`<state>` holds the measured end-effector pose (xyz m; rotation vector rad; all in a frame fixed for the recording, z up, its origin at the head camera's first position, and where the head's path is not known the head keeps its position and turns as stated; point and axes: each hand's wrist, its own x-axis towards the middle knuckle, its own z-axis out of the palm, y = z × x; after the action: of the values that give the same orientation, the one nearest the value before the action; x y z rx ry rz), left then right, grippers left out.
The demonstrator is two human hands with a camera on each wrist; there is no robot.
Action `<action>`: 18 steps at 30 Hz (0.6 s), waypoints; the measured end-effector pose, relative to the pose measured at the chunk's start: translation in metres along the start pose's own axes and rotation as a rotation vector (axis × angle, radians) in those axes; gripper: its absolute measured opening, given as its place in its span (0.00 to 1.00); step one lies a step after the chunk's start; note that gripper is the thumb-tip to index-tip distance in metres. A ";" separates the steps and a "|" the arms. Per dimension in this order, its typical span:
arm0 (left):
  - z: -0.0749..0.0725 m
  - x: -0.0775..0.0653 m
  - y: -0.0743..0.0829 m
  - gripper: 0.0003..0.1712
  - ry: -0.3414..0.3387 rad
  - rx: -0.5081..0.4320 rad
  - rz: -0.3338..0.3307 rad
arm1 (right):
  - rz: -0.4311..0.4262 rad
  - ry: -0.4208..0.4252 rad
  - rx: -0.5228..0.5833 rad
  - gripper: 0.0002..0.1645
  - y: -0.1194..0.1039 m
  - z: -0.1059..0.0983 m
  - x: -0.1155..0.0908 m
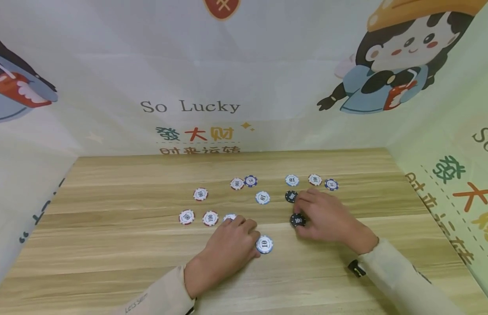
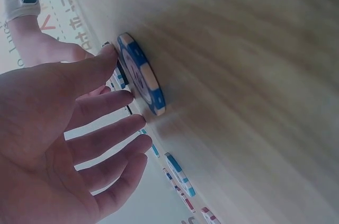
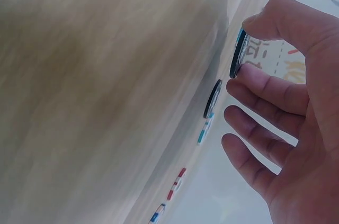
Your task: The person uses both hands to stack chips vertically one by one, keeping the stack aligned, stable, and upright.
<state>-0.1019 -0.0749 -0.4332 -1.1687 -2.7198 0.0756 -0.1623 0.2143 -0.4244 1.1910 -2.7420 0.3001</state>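
Observation:
In the head view my right hand (image 1: 326,216) pinches a black 100 poker chip (image 1: 297,220) between thumb and index finger. The right wrist view shows this black chip (image 3: 240,53) by its edge, the other fingers spread apart. Another black chip (image 1: 291,196) lies just beyond that hand. My left hand (image 1: 229,251) is beside a blue-and-white 10 chip (image 1: 264,244) lying flat on the table. Its thumb and index fingertips are at this chip's edge (image 2: 140,74), the fingers loosely bent; contact is hard to make out. A partly hidden chip (image 1: 229,217) lies beyond the left knuckles.
Several red-and-white 100 chips (image 1: 200,194) lie at the left and back of the wooden table (image 1: 110,245). Light blue chips (image 1: 262,197) and dark blue ones (image 1: 331,184) are scattered farther back. A printed cloth (image 1: 267,87) walls the back and sides.

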 end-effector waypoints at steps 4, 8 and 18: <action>0.000 0.000 0.000 0.23 0.009 0.004 0.004 | -0.021 -0.014 -0.014 0.14 -0.005 -0.001 0.003; 0.000 0.001 0.000 0.22 0.011 0.002 0.006 | -0.048 -0.017 -0.031 0.15 -0.011 -0.003 0.006; -0.003 0.002 0.001 0.23 0.008 -0.010 0.000 | -0.070 -0.040 -0.045 0.18 -0.023 -0.002 0.013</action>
<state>-0.1020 -0.0729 -0.4303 -1.1690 -2.7162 0.0574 -0.1544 0.1902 -0.4164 1.2920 -2.7177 0.2080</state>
